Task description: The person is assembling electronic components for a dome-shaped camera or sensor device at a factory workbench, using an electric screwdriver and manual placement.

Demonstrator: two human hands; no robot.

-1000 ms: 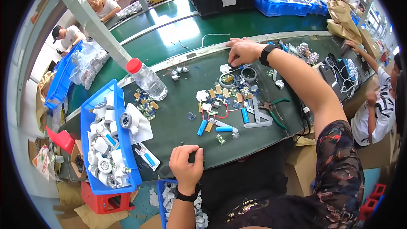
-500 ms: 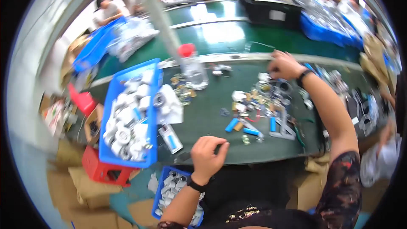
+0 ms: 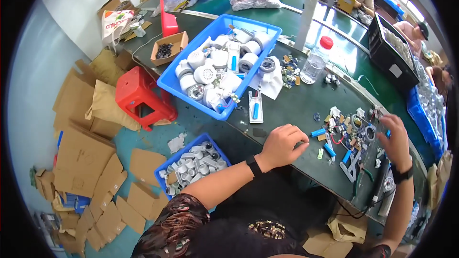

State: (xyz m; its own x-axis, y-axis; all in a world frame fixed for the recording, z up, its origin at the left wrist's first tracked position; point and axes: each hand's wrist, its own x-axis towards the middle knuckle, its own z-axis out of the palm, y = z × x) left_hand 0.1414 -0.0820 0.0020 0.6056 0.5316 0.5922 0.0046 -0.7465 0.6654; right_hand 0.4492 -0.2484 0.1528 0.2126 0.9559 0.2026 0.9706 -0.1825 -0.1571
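Note:
My left hand hovers by the table's near edge, its fingers loosely bent, the thumb apart, and nothing visible in it. Just beyond it lie a dark flat piece and an open white casing with a blue cylindrical cell. My right hand is over the right end of a pile of loose parts, fingers apart and holding nothing I can see. The pile includes a round dark ring, blue cylindrical cells, small circuit boards and grey V-shaped plastic pieces. Green-handled pliers lie nearby.
A blue crate of white round housings overhangs the table's left side. A red-lidded clear bottle stands near the pole. On the floor are a red stool, a smaller blue bin and flattened cardboard. Co-workers sit beyond.
My view has swung left, so the table things appear farther right and more of the floor shows. My right hand has drawn back from the pile's far side to its right end.

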